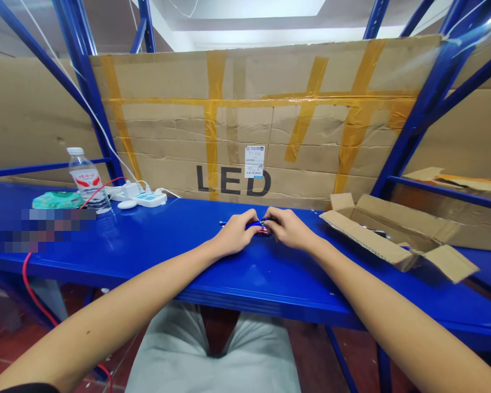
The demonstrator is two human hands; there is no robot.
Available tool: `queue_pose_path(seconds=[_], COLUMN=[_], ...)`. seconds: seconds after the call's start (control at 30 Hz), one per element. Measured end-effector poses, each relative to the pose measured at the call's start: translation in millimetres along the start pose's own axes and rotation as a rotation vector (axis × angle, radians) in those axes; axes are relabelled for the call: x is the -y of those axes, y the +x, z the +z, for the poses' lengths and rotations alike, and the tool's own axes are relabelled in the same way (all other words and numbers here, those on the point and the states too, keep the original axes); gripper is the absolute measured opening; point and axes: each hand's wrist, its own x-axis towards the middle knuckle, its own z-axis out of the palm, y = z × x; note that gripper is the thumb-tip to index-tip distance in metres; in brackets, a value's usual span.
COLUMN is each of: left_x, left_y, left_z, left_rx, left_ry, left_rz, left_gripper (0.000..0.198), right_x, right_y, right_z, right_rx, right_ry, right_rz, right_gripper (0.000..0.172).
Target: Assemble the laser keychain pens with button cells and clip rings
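Note:
Both hands meet over the middle of the blue table (245,278). My left hand (236,232) is closed around a thin blue pen-like stick (252,224), whose narrow end sticks out past the left side of the hand. My right hand (285,228) has its fingers pinched together at the stick's other end; what exactly they grip is too small to tell. Just below the fingertips, between the hands, lies a small red shiny object (264,231), partly hidden by them.
An open cardboard box (364,240) with small items inside stands at the right. On the left are a water bottle (88,180), a green packet (61,200), a white power strip (151,198) and a red cable (35,295). Large cardboard (167,142) stands behind.

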Motion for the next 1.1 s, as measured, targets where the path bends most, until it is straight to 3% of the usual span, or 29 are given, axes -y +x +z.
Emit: queue_pose_path(seconds=[0.13, 0.33, 0.47, 0.63, 0.77, 0.93, 1.1], left_x=[-1.9, -6.7, -8.2, -4.2, -1.2, -3.2, -7.2], left_y=[-0.7, -1.6, 1.2, 7.4, 5.9, 1.4, 3.0], left_z=[-0.6, -1.3, 0.4, -1.0, -4.3, -5.5, -1.7], left_rx=[0.025, 0.024, -0.028, -0.002, -0.004, 0.033, -0.053], left_ry=[0.26, 0.392, 0.379, 0.24, 0.111, 0.223, 0.26], left_rz=[0.129, 0.148, 0.126, 0.031, 0.02, 0.187, 0.126], left_gripper=[0.006, 0.007, 0.019, 0.021, 0.009, 0.007, 0.01], right_x=[-1.6, 2.3, 5.0, 3.8, 2.4, 4.7, 2.6], right_y=[-0.5, -0.2, 0.2, -1.0, -1.2, -0.8, 0.1], right_z=[4.3, 5.7, 3.5, 1.5, 4.9, 7.4, 6.5], right_rx=[0.0, 0.09, 0.024, -0.01, 0.028, 0.129, 0.044], right_ry=[0.08, 0.352, 0.238, -0.012, 0.085, 0.362, 0.243], right_rz=[0.063, 0.233, 0.181, 0.03, 0.087, 0.239, 0.163], right_gripper=[0.012, 0.013, 0.013, 0.014, 0.014, 0.015, 0.018])
